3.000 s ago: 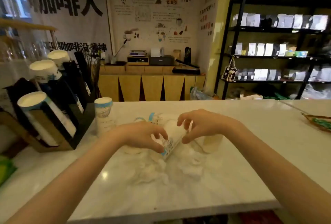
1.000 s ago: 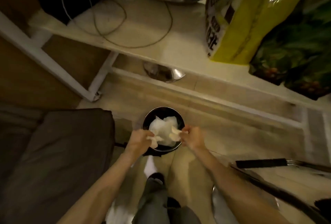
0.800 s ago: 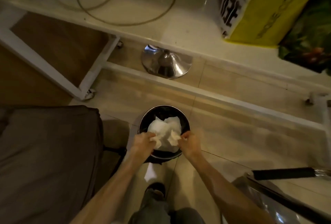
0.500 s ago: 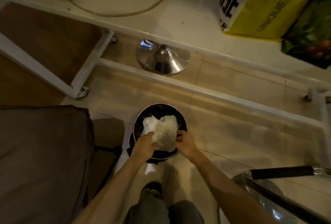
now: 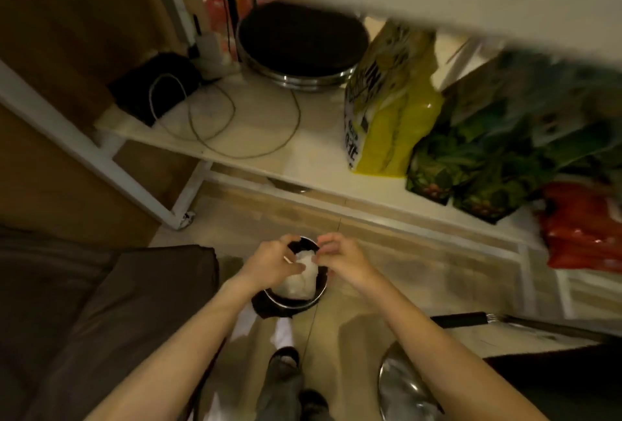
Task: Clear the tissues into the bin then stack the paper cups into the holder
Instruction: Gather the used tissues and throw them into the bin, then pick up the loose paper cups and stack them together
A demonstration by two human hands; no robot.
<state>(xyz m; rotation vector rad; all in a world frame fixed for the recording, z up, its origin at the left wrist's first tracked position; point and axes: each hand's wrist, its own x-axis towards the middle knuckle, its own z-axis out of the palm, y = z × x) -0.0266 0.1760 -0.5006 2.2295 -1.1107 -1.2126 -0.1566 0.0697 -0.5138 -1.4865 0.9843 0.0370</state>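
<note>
A small round black bin (image 5: 292, 305) with a metal rim stands on the tiled floor between my feet and a low shelf. A wad of white tissues (image 5: 302, 281) lies inside it, filling most of the opening. My left hand (image 5: 272, 263) hovers over the bin's left rim with its fingers loosely curled and nothing in them. Over the right rim, my right hand (image 5: 340, 260) has its fingers apart and holds nothing. Both hands are just above the tissues. The paper cups and the holder are out of view.
A low white shelf (image 5: 255, 137) behind the bin carries loose cables, a round black pan, a yellow bag (image 5: 387, 117), green bags and a red bag. A brown cushioned seat (image 5: 101, 313) is at the left. A chrome stool base (image 5: 404, 387) and a black bar are at the right.
Both hands have lifted off the tissues, which stay in the bin. The view has tilted up, so the shelf and the counter's underside now show.
</note>
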